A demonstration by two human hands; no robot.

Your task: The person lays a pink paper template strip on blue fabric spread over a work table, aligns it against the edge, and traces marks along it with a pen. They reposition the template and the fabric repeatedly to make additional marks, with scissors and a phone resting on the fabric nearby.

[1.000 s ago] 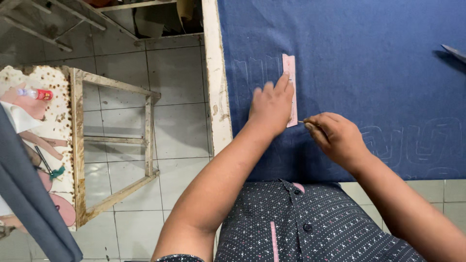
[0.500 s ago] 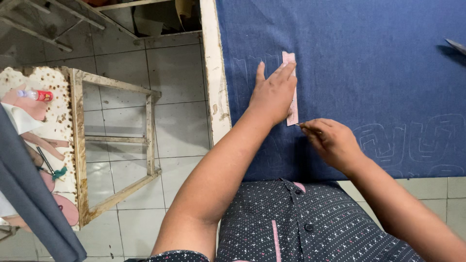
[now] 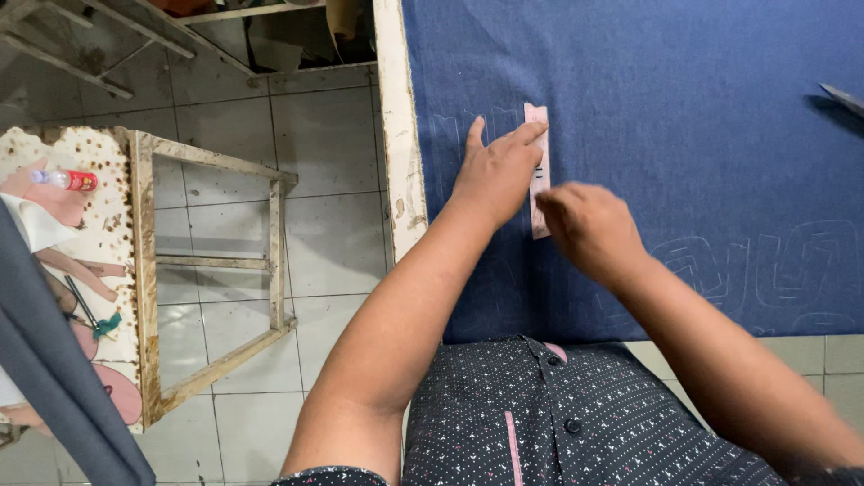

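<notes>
Left hand [image 3: 498, 171] lies flat, palm down, fingers spread and extended, pressing the narrow pale pink strip template [image 3: 537, 171] onto the dark blue denim cloth [image 3: 675, 135]. Not gripping, just holding it down; fingertips overlap the strip's left edge and far end.

Right hand [image 3: 589, 229] is loosely curled at the strip's near end, touching or just beside it. Motion-blurred, and the fingertips are tucked under, so can't tell what, if anything, it pinches.

The strip runs near-to-far on the cloth, close to the table's left side, and the left hand covers part of it. Faint chalk outlines [image 3: 765, 270] sit on the cloth, right of the right hand.

Around:
- worn cream-painted wooden table edge [image 3: 396, 135], left of the cloth
- rusty cream metal frame stand [image 3: 211, 270] on the grey tiled floor [image 3: 324, 144], further left, well apart from the hands
- small red-capped bottle [image 3: 63, 179] and green-handled tool [image 3: 90, 315] on the stand's top
- grey fabric [image 3: 54, 378] hanging at the near left corner
- dark metal object [image 3: 841, 97] at the right edge, cropped, can't identify

Person's dotted dark shirt [image 3: 558, 423] fills the near centre, butting against the table's near edge.
</notes>
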